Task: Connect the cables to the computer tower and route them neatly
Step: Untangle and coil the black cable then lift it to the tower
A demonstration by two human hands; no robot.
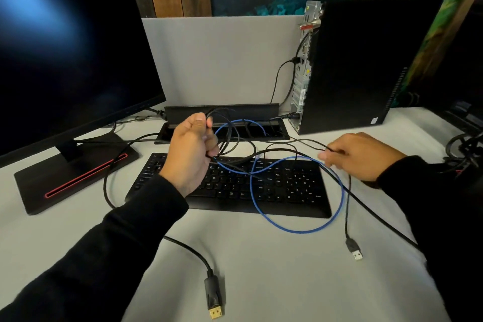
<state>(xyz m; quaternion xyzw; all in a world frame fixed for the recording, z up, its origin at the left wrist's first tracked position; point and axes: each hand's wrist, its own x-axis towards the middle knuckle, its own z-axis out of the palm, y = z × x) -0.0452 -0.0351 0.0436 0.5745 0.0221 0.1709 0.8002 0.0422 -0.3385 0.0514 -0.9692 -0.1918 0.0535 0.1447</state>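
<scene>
The black computer tower [366,60] stands at the back right, its port side facing left with two black cables plugged in. My left hand [192,154] is closed around a bunch of looped black cables [230,136] above the keyboard. My right hand [358,155] pinches a thin black cable [300,141] at the keyboard's right end. A blue network cable [298,229] loops across the keyboard and desk. A USB plug [355,249] lies loose at the right front. A DisplayPort plug [214,298] with a gold tip lies near the front edge.
A black keyboard [274,191] sits mid-desk. A dark monitor [65,47] on a red-trimmed stand [73,172] fills the left. A cable hatch [222,123] with its lid raised lies behind the keyboard, before a grey partition [222,60]. More cables bunch at the far right [465,149].
</scene>
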